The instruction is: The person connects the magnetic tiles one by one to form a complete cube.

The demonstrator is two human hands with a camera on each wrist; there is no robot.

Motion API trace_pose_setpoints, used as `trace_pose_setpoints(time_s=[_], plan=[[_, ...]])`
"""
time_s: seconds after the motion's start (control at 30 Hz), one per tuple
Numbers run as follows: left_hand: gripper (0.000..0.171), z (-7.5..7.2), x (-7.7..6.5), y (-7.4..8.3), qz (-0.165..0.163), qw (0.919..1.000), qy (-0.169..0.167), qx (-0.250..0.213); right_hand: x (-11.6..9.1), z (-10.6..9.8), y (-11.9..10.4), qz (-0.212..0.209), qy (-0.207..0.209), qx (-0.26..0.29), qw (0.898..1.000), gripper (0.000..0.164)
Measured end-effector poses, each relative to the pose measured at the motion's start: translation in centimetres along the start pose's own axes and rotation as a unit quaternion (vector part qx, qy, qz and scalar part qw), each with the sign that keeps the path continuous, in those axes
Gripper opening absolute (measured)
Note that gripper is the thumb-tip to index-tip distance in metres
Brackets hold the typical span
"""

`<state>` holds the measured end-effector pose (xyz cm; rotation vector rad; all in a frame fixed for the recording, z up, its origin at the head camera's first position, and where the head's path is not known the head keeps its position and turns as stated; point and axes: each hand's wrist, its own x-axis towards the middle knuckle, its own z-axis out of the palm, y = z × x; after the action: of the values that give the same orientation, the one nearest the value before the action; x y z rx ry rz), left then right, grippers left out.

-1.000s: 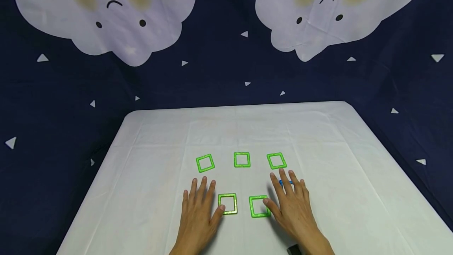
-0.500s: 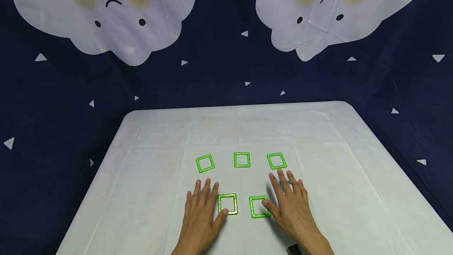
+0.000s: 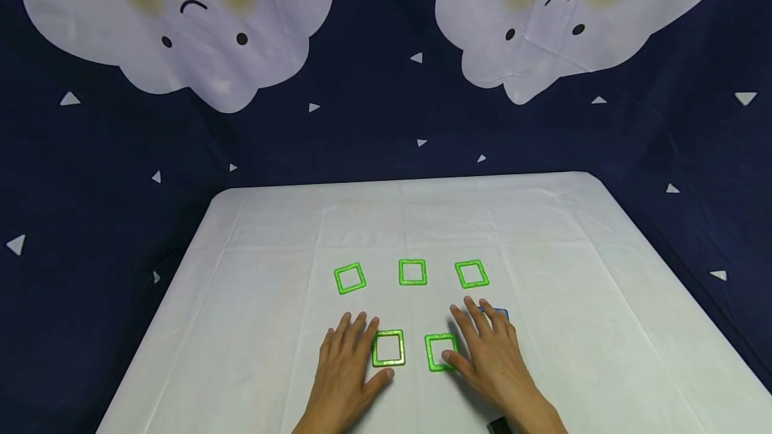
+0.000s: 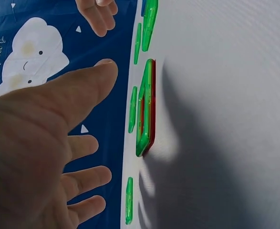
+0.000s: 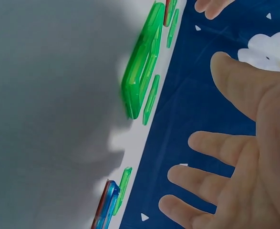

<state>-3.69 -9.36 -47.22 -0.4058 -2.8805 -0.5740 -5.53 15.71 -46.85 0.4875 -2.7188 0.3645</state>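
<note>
My left hand point(image 3: 342, 370) is held over the white table with fingers spread and nothing in it. Its fingertips are beside a green square frame tile point(image 3: 389, 362); in the left wrist view a red tile point(image 4: 152, 119) lies right under that green one. Equally bare, my right hand point(image 3: 491, 357) hovers with its thumb overlapping a second green square tile point(image 3: 430, 353). Beyond its fingers a blue tile point(image 3: 505, 314) is partly covered by the hand. The right wrist view shows this blue tile stacked on a red tile point(image 5: 99, 210).
Farther back, three green square tiles lie in a row: a tilted left one point(image 3: 353, 288), a middle one point(image 3: 413, 282) and a right one point(image 3: 475, 284). Behind the white table point(image 3: 271, 220) hangs a dark blue cloth point(image 3: 374, 132) with clouds and triangles.
The left hand has shifted right and slightly nearer the person. My right hand has drawn back a little to the left, uncovering more of the blue tile. The tiles have stayed put.
</note>
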Motion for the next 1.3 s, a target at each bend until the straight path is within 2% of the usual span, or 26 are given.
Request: trace_pose_setpoints(time_s=[0.37, 0.7, 1.03, 1.3], plan=[[0.074, 0.4, 0.0, -0.2, 0.003, 0.9999, 0.008, 0.01, 0.2, 0.6, 0.4, -0.013, 0.019, 0.004, 1.0, 0.065], [0.069, 0.8, 0.4, -0.5, 0.016, 0.9989, 0.034, 0.026, 0.7, 0.6, 0.8, 0.001, -0.036, 0.003, 0.999, 0.057], [0.065, 1.0, 0.4, -0.9, 0.027, 0.9985, 0.039, 0.028, 1.0, 0.8, 1.1, -0.005, -0.046, 0.015, 0.999, 0.054], [0.064, 1.1, 0.6, -0.9, 0.016, 0.9989, 0.031, 0.032, 0.9, 0.9, 1.3, 0.011, -0.077, 0.017, 0.997, 0.05]])
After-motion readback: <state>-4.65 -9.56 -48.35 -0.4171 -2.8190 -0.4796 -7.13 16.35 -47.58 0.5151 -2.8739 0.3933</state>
